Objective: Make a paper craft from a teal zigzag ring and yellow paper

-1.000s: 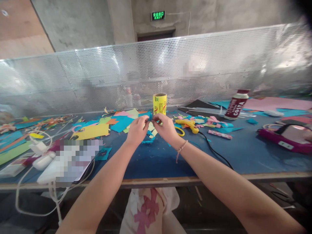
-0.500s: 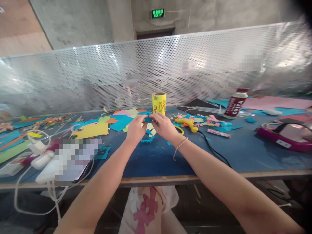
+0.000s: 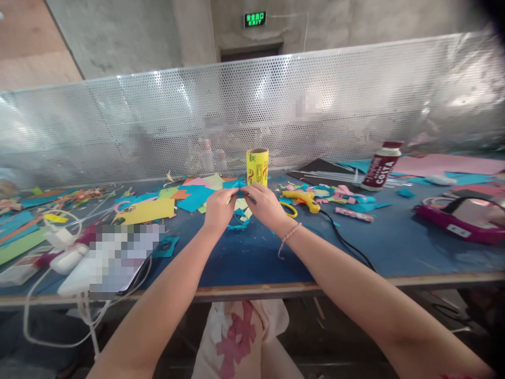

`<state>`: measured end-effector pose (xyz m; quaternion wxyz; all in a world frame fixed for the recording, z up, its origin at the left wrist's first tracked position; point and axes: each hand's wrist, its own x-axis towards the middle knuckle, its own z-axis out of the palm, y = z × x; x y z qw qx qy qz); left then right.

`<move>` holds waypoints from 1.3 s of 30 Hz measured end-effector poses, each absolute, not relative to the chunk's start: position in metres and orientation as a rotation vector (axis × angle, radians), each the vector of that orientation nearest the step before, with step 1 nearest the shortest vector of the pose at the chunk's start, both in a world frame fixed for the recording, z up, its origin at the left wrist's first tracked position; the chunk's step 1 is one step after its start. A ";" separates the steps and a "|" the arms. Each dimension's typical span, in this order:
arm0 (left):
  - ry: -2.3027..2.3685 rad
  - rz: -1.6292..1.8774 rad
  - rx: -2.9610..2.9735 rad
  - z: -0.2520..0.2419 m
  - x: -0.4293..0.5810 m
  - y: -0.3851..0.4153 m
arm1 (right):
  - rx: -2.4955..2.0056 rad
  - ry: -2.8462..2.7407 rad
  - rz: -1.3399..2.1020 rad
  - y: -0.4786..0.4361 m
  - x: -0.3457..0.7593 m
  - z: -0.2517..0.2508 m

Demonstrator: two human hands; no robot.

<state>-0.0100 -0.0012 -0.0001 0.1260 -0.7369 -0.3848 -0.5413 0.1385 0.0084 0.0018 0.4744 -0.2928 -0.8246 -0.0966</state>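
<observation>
My left hand [image 3: 219,208] and my right hand [image 3: 265,205] meet over the blue table [image 3: 244,258], fingers pinched on a small blue paper piece [image 3: 239,184] held between them. A yellow cardboard roll [image 3: 258,166] stands just behind the hands. Loose blue scraps [image 3: 237,223] lie under my hands. A yellow glue gun [image 3: 303,199] lies right of my right hand, its black cord [image 3: 347,245] running toward the front edge.
Coloured paper sheets [image 3: 148,210] and scraps litter the left and back. A brown bottle [image 3: 381,166] stands back right, a magenta device [image 3: 461,218] far right. White chargers and cables [image 3: 65,247] lie front left. A perforated metal screen [image 3: 252,116] closes the back.
Both hands have shifted slightly away and up with the blue piece still pinched between them. Everything else on the table stays put.
</observation>
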 end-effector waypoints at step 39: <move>-1.383 -2.515 -2.240 0.004 -0.003 -0.004 | -0.611 -1.545 0.702 0.009 0.137 0.008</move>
